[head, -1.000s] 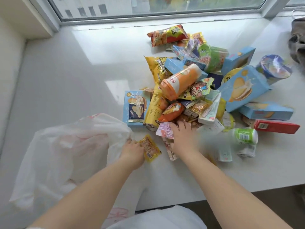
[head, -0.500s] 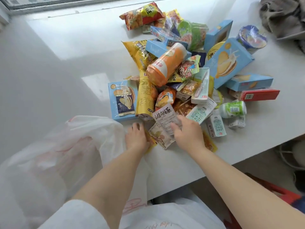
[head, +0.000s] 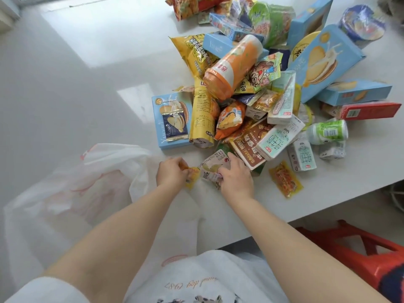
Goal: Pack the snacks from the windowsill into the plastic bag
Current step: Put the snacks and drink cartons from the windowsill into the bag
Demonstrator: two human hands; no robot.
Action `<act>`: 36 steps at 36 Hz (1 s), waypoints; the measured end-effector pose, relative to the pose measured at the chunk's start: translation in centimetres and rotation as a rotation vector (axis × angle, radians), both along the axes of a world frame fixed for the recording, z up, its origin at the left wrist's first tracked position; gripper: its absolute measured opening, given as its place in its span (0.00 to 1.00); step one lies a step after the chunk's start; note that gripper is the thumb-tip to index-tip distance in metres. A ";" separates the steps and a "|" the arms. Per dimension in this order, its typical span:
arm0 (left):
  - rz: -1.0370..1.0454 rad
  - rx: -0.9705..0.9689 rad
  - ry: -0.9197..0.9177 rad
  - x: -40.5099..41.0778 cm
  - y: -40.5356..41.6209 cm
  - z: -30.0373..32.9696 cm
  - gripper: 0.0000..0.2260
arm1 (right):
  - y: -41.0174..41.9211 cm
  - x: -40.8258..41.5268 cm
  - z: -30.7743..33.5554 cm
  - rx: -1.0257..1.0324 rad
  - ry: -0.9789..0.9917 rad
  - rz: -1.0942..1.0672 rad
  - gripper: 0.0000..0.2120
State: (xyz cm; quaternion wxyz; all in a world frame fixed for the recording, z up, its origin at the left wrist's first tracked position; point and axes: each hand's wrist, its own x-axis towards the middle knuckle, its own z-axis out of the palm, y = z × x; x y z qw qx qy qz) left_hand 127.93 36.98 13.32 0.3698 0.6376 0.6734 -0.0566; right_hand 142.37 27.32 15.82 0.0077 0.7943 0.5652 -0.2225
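Note:
A heap of snacks covers the right half of the white windowsill [head: 87,84]: an orange tube [head: 234,68], blue biscuit boxes [head: 172,121], yellow bags and small milk cartons [head: 278,138]. The white plastic bag [head: 72,189] lies crumpled at the front left. At the bag's right edge, my left hand [head: 171,173] pinches a small yellow sachet [head: 192,177]. Just to the right of it, my right hand [head: 235,177] grips a few small pale packets [head: 213,168] at the near edge of the heap.
Another yellow sachet [head: 285,182] lies loose near the sill's front edge. A red box [head: 369,110] and a green-labelled bottle [head: 328,131] lie at the right. A red stool [head: 358,252] stands below the sill at the lower right.
My right hand has drawn the small packets back out of the heap toward the bag. My left hand has picked up the yellow sachet. The view has tilted further down.

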 end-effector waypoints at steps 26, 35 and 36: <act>-0.227 0.267 -0.564 9.5 -1.4 8.3 0.03 | -2.3 7.4 8.7 0.387 0.030 -0.487 0.09; -0.459 0.058 -0.225 13.6 -0.6 5.8 0.03 | -1.5 10.0 8.9 0.277 0.044 -0.515 0.12; -0.454 0.035 -0.200 13.9 -0.3 5.6 0.03 | -1.5 10.1 8.7 0.271 0.056 -0.520 0.12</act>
